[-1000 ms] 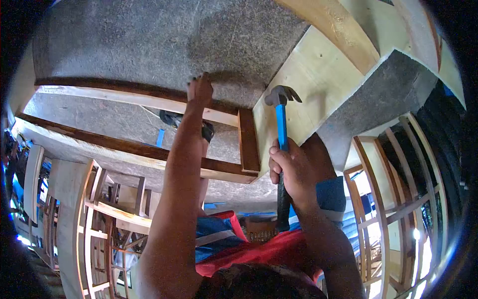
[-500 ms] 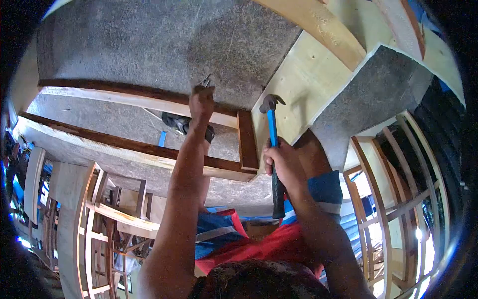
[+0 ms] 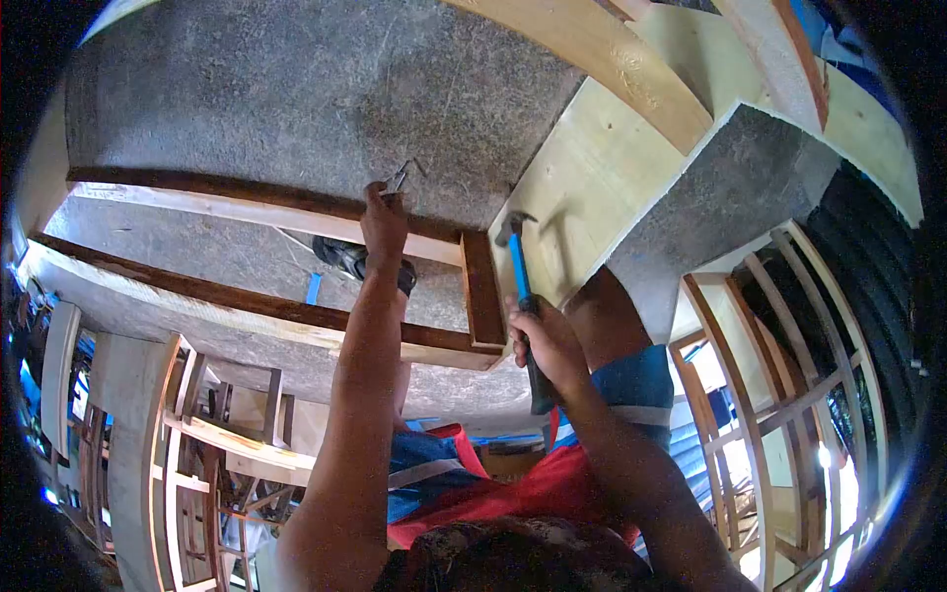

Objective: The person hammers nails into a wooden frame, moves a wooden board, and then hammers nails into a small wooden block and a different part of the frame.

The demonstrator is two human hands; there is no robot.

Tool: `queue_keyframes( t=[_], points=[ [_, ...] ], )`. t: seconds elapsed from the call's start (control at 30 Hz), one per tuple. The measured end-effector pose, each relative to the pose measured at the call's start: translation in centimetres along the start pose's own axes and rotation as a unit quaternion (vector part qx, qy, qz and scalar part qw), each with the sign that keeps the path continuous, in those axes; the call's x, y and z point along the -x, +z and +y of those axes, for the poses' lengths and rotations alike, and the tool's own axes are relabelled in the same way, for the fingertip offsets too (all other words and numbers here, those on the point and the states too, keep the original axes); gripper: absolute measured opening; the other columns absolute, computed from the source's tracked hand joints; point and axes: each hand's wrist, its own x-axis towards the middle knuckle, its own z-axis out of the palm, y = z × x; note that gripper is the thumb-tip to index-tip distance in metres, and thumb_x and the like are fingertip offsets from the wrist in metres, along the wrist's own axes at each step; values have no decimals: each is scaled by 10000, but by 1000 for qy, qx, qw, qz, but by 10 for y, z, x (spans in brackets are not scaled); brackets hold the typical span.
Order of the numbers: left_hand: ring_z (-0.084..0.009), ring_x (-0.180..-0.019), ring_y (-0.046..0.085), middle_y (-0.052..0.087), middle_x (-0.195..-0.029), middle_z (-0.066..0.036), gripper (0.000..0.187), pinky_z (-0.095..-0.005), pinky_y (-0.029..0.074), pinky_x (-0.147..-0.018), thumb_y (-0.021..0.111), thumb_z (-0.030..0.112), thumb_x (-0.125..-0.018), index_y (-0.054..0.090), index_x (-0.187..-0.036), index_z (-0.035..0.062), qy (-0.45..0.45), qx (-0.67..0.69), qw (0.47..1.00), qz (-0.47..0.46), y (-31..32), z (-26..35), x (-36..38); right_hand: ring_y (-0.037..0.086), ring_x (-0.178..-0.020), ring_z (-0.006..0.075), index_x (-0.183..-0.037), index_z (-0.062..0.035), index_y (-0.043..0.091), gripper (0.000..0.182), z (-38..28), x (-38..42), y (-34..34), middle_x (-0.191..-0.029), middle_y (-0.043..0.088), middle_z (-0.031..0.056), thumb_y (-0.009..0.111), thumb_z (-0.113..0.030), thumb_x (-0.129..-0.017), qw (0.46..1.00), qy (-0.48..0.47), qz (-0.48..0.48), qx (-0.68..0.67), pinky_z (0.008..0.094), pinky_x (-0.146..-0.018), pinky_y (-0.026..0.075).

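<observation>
My right hand (image 3: 548,340) is wrapped round the dark grip of a claw hammer (image 3: 519,259). Its blue shaft points away from me, and the metal head is over the pale plywood strip (image 3: 582,168). Farther left, my left hand (image 3: 384,225) is closed with thin metal nails (image 3: 400,180) sticking out past the fingertips; how many it holds I cannot make out. That hand is above the far rail of a wooden frame (image 3: 247,204), whose short end piece (image 3: 481,296) lies between the two hands.
A grey, speckled panel (image 3: 266,89) spreads out ahead. Curved timber (image 3: 612,59) crosses the top right. Slatted wooden frames stand at lower left (image 3: 237,439) and lower right (image 3: 760,395). My shoe (image 3: 340,255) shows inside the frame, near a piece of blue tape (image 3: 314,288).
The nails at my left fingertips show more clearly and stick out farther. In the picture, both hands and the hammer sit a little lower and farther left, as the whole view has shifted slightly.
</observation>
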Motion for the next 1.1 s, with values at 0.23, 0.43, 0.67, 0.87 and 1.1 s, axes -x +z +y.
queue_keyframes(
  t=[0.23,0.43,0.67,0.87,1.1],
  points=[
    [-364,-811,629,654,-848,-168,200,-440,491,-684,572,133,-821,585,-1015,85,47,34,970,-238,46,6,27,446,-473,69,-923,-73,514,201,6,-10,11,-629,466,-23,513,-273,-912,998,-7,60,30,219,-421,361],
    [-321,-879,635,665,-911,-144,250,-386,507,-749,628,242,-780,650,-998,121,11,5,966,-259,92,-4,44,462,-467,75,-901,-70,506,247,5,-51,25,-603,465,-16,526,-316,-908,995,-48,89,8,238,-409,388],
    [-343,-864,628,653,-891,-182,229,-392,502,-769,631,227,-770,681,-953,100,-12,7,941,-337,107,-24,55,472,-446,93,-846,-71,509,323,37,-76,6,-584,487,-6,523,-389,-906,987,-7,116,111,257,-407,395],
    [-340,-863,626,655,-895,-161,252,-408,497,-773,641,293,-769,692,-952,128,10,-84,922,-378,104,-19,53,491,-451,110,-909,-44,545,378,93,-102,2,-588,501,21,479,-415,-922,939,-149,196,240,271,-421,394],
    [-355,-856,622,646,-873,-191,237,-428,495,-744,622,297,-763,693,-884,106,19,-71,937,-340,117,-30,54,546,-528,213,-885,-20,572,466,83,-119,15,-614,528,76,417,-457,-934,931,-75,223,280,347,-499,427]
  ],
)
